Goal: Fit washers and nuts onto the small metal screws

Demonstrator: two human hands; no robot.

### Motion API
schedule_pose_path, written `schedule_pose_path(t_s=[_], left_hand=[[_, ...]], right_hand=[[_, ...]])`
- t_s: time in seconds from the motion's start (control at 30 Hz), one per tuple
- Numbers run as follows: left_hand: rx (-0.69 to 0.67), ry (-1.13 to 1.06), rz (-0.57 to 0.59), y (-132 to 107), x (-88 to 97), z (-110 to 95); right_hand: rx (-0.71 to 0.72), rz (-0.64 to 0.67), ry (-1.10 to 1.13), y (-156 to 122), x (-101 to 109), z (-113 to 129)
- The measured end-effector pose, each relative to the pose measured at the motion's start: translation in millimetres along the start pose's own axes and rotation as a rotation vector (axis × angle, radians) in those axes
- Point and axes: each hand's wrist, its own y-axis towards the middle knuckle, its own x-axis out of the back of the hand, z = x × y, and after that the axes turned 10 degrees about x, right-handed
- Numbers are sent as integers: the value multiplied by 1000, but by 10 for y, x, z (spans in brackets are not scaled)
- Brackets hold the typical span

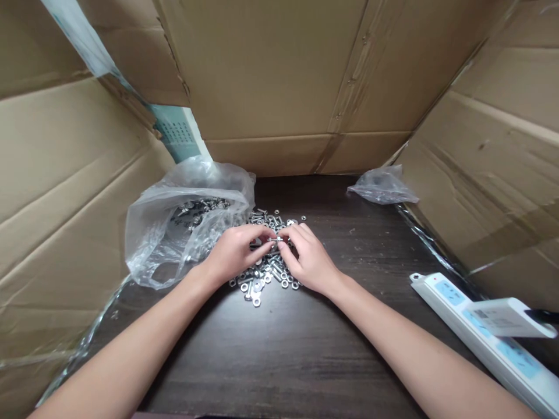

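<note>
Between the fingertips of both hands is a small metal bolt [273,239], held level above a pile of loose hardware. My left hand [236,249] pinches its left end with thumb and forefinger. At the right end, where a nut seems to sit, my right hand [308,256] is closed in a similar pinch. The fingers cover part of the bolt. Below and around the hands lies the pile of bolts, nuts and washers [275,272], all silvery. One washer [257,302] lies at the pile's near edge.
To the left, an open clear plastic bag [148,233] holds more bolts. A smaller crumpled plastic bag [384,186] lies at the back right. A white power strip [430,285] with a plugged-in adapter [506,317] is at right. Cardboard walls [271,75] enclose the dark table [262,361].
</note>
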Motion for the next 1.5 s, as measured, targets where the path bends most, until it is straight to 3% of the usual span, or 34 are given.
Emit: schedule_pose_path(t_s=[0.6, 0.83, 1.03, 1.27, 1.5], left_hand=[[-95, 154, -78, 19, -29, -37], [-120, 179, -77, 22, 2, -16], [-55, 127, -28, 1, 14, -58], [31, 120, -51, -14, -29, -63], [19, 117, -52, -14, -72, -110]], right_hand=[[-20, 111, -52, 23, 7, -11], [-19, 60, -6, 18, 22, 11], [-34, 11, 60, 27, 33, 13], [-23, -5, 53, 11, 32, 17], [-77, -42, 86, 0, 43, 13]])
